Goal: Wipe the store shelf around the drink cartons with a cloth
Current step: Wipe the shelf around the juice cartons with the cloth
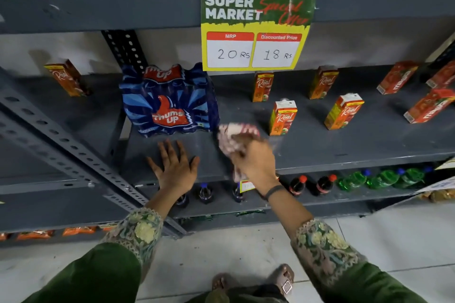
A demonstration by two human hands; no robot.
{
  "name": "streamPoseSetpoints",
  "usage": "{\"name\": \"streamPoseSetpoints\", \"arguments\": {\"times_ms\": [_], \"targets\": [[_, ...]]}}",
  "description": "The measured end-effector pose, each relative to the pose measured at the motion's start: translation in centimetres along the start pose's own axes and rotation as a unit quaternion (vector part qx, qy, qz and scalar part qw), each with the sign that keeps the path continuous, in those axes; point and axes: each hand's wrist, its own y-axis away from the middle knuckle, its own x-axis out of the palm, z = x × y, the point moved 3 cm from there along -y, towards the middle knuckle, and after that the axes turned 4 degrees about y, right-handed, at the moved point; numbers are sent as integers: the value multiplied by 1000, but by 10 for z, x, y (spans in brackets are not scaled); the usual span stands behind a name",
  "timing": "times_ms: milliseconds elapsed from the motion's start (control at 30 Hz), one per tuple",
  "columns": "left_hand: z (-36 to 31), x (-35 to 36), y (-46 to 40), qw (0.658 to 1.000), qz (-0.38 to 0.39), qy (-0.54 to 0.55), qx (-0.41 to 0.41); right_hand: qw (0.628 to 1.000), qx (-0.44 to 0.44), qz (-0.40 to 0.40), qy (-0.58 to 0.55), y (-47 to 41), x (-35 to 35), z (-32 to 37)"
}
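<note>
shelf | left hand flat, splayed | right hand clutching cloth

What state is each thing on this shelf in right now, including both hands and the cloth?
left hand: open, flat on the shelf
right hand: closed on the cloth
cloth: bunched, pressed on the shelf
Thums Up pack: shrink-wrapped, upright
nearest Real carton: upright
far-right red carton: lying down
price sign: hanging from the upper shelf edge

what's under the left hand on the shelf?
The left hand lies flat, fingers spread, on bare grey shelf; nothing pokes out around it. The patch beneath the palm is covered.
</note>
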Motion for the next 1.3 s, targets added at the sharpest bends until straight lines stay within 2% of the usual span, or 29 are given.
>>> {"name": "streamPoseSetpoints", "arguments": {"times_ms": [67,133,200,333,433,567,800,933,1167,1233,1300], "targets": [[1,0,-1,1000,6,0,6,994,-8,-108,-33,-29,-17,16],[2,1,-1,1000,10,-1,11,988,-30,-151,-7,-68,-29,35],[2,0,-1,1000,14,10,12,993,-30,-100,61,-114,-29,50],[5,1,-4,999,24,20,14,975,-16,128,183,-170,0,48],[8,4,-7,999,33,21,14,965,-48,178,188,-171,23,38],[8,6,-7,999,34,13,12,954,-75,177,229,-156,37,27],[5,3,-8,998,54,21,8,973,-48,121,189,-95,41,5],[4,1,-6,998,59,24,13,975,-57,84,200,-60,40,0],[4,1,-6,998,56,31,16,972,-97,72,202,-8,40,-7],[5,1,-6,997,53,45,15,970,-140,95,177,2,39,-5],[6,-4,-6,995,37,87,11,979,-144,100,105,11,36,-7]]}}
